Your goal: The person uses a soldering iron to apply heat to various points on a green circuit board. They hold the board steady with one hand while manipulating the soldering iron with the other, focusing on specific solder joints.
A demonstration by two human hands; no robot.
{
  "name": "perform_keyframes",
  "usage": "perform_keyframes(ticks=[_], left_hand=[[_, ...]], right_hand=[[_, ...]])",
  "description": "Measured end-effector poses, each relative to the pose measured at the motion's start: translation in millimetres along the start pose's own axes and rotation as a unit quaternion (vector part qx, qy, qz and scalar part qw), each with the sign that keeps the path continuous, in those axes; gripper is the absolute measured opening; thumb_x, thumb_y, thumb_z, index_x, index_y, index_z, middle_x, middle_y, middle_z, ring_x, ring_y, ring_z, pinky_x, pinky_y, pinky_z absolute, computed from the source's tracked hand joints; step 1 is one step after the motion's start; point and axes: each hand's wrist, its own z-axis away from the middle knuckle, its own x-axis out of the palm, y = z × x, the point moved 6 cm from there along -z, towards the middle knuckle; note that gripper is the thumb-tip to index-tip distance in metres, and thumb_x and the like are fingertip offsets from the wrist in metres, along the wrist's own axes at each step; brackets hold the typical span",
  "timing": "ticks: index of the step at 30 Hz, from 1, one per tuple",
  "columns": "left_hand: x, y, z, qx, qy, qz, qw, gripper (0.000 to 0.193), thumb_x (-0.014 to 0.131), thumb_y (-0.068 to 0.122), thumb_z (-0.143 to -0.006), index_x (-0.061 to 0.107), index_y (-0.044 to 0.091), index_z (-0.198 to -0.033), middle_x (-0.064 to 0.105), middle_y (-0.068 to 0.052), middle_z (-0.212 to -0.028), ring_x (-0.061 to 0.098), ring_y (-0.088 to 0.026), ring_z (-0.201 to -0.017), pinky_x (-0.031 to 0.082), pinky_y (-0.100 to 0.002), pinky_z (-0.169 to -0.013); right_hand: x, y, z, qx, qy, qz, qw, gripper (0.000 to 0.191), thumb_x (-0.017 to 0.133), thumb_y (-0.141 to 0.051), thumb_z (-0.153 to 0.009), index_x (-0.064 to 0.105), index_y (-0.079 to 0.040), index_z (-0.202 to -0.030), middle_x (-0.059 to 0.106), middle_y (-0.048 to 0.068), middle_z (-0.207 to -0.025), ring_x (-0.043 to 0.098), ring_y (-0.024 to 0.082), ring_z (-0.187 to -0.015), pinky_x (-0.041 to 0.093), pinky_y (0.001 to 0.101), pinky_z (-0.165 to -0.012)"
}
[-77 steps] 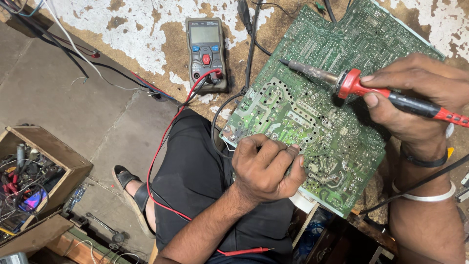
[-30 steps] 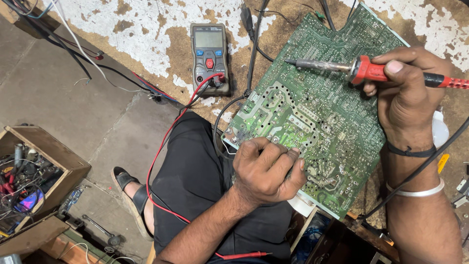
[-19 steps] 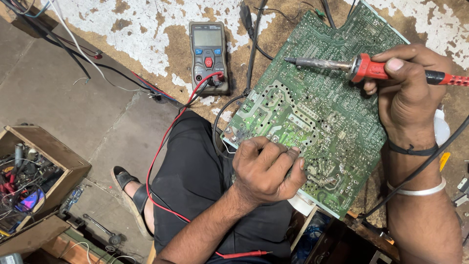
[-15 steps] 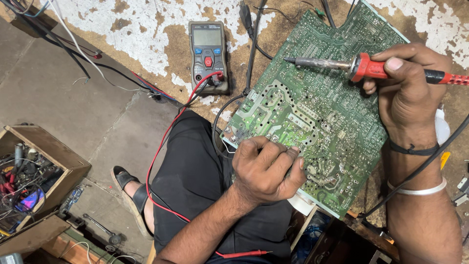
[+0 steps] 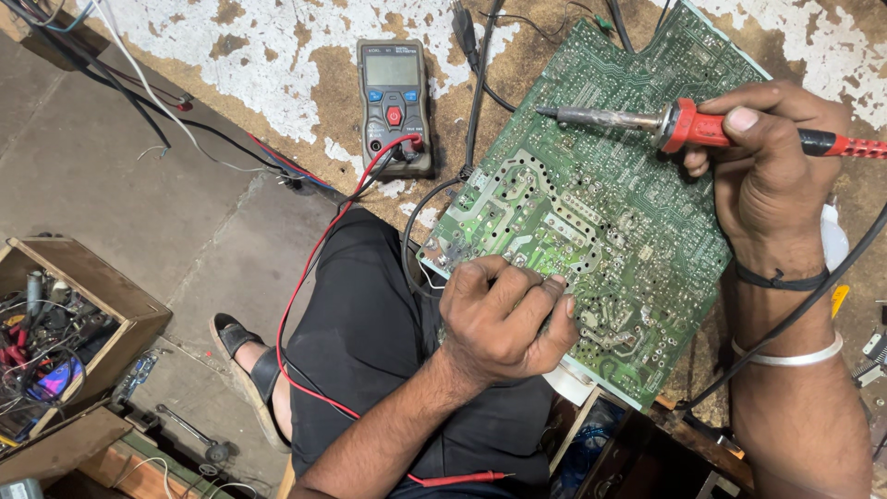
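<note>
Head view showed the right hand (image 5: 771, 180) clamped around a red-handled metal-tipped soldering iron (image 5: 688, 127) held over the large green printed circuit board (image 5: 591, 203), while the left hand (image 5: 504, 319), fingers curled shut, pressed on the board's near edge beside a grey handheld multimeter (image 5: 394, 106).

the left hand (image 5: 504, 319) lay curled into a loose fist, knuckles up, its forearm reaching in from the lower left with the wrist bent slightly. the right hand (image 5: 767, 176) was closed in a pen-like grip, thumb on top and fingers (image 5: 698, 164) tucked beneath, and its forearm rose from the lower right, wrist nearly straight, with a dark band and a pale bangle around it.
</note>
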Motion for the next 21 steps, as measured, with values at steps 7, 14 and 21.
perform_keyframes(ticks=[7, 14, 21], left_hand=[[1.6, -0.2, 0.5, -0.001, 0.004, -0.003, 1.000, 0.009, 0.076, 0.019, -0.085, 0.076, 0.010, -0.086, 0.062, 0.002, -0.078, 0.054, -0.021, -0.086, 0.046, -0.036, -0.076], [-0.1, -0.5, -0.2, -0.001, 0.004, 0.001, 1.000, 0.009, 0.076, 0.019, -0.086, 0.076, 0.010, -0.087, 0.062, 0.002, -0.078, 0.054, -0.021, -0.085, 0.046, -0.035, -0.076], [-0.7, -0.3, -1.8, -0.002, 0.003, 0.006, 1.000, 0.009, 0.077, 0.019, -0.085, 0.076, 0.010, -0.087, 0.063, 0.002, -0.079, 0.055, -0.021, -0.085, 0.046, -0.035, -0.077]], right_hand=[[2.1, -1.6, 0.3, 0.000, -0.006, -0.001, 1.000, 0.024, 0.063, -0.010, -0.107, 0.067, 0.014, -0.106, 0.069, 0.025, -0.088, 0.067, 0.025, -0.065, 0.056, 0.0288, -0.058], [1.5, 0.0, 0.8, -0.005, -0.002, -0.018, 1.000, 0.025, 0.064, -0.010, -0.108, 0.067, 0.015, -0.105, 0.069, 0.025, -0.088, 0.066, 0.025, -0.065, 0.055, 0.0290, -0.057], [0.7, 1.5, 0.5, -0.007, -0.001, -0.011, 1.000, 0.025, 0.063, -0.010, -0.108, 0.067, 0.014, -0.105, 0.069, 0.025, -0.088, 0.066, 0.024, -0.064, 0.055, 0.0286, -0.057]])
